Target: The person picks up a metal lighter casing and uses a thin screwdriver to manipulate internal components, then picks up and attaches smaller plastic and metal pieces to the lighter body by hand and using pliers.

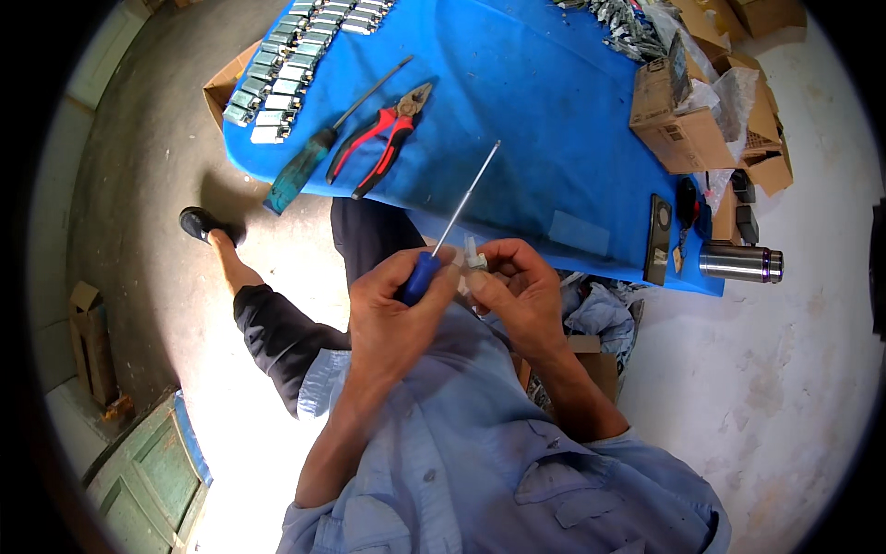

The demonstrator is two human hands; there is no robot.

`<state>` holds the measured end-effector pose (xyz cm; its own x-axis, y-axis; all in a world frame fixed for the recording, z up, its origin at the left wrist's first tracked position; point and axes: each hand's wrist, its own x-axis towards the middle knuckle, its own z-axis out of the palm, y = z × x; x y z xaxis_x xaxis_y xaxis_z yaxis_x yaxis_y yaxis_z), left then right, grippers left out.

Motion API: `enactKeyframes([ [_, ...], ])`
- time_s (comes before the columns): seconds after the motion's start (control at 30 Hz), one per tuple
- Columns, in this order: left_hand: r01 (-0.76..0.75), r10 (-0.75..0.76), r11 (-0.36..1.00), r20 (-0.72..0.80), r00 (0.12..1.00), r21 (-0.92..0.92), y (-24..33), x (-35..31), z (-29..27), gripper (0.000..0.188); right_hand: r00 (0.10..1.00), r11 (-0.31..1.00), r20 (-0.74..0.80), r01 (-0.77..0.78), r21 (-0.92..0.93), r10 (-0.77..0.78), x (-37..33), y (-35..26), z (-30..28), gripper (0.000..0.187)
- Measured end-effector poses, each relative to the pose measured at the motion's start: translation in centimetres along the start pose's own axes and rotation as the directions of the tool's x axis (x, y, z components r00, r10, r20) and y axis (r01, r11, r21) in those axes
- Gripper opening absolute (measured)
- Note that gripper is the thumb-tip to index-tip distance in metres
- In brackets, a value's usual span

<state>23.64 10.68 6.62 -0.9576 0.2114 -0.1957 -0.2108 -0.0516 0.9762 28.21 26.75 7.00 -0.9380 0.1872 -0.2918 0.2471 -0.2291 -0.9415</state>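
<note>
My left hand [397, 300] is closed round the blue handle of a screwdriver [423, 277], whose thin shaft slants up and away over the table edge. Beside it, my right hand [526, 295] pinches a small pale, partly clear piece [475, 258] between thumb and fingers. The fingertips of both hands nearly meet at that piece, and I cannot tell whether the left ones touch it. Beyond my hands, pliers [388, 134] with red and black handles lie on the blue-covered table [517, 102]. A second screwdriver [305, 169] with a worn teal handle lies to their left.
Small metal pieces [286, 74] stand in rows at the table's far left. More metal parts [623, 28] are heaped at the far right, near open cardboard boxes [678, 115]. A dark flat object [658, 238] and a steel flask [738, 262] lie by the right edge.
</note>
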Motion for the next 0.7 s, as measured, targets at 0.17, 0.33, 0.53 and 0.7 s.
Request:
enactKeyframes([
  [0.17, 0.02, -0.022, 0.995, 0.017, 1.0, 0.096, 0.0, 0.0, -0.2, 0.013, 0.999, 0.999, 0.037, 0.011, -0.033, -0.009, 0.1, 0.5, -0.1, 0.027],
  [0.33, 0.012, -0.014, 0.991, 0.018, 1.0, 0.133, 0.3, 0.2, -0.4, 0.012, 0.998, 0.996, 0.058, 0.0, -0.089, 0.006, 0.3, 0.3, 0.0, 0.03],
  [0.53, -0.003, -0.002, 0.985, 0.027, 1.0, 0.172, 0.0, 0.2, -0.4, 0.011, 0.989, 0.993, 0.115, -0.082, -0.081, 0.091, 0.5, -0.2, -0.4, 0.028],
  [0.7, 0.006, -0.012, 0.985, 0.033, 0.999, 0.174, -0.3, 0.2, -0.4, 0.009, 0.983, 0.988, 0.158, -0.077, -0.136, 0.098, 0.2, -0.5, 0.0, 0.031],
])
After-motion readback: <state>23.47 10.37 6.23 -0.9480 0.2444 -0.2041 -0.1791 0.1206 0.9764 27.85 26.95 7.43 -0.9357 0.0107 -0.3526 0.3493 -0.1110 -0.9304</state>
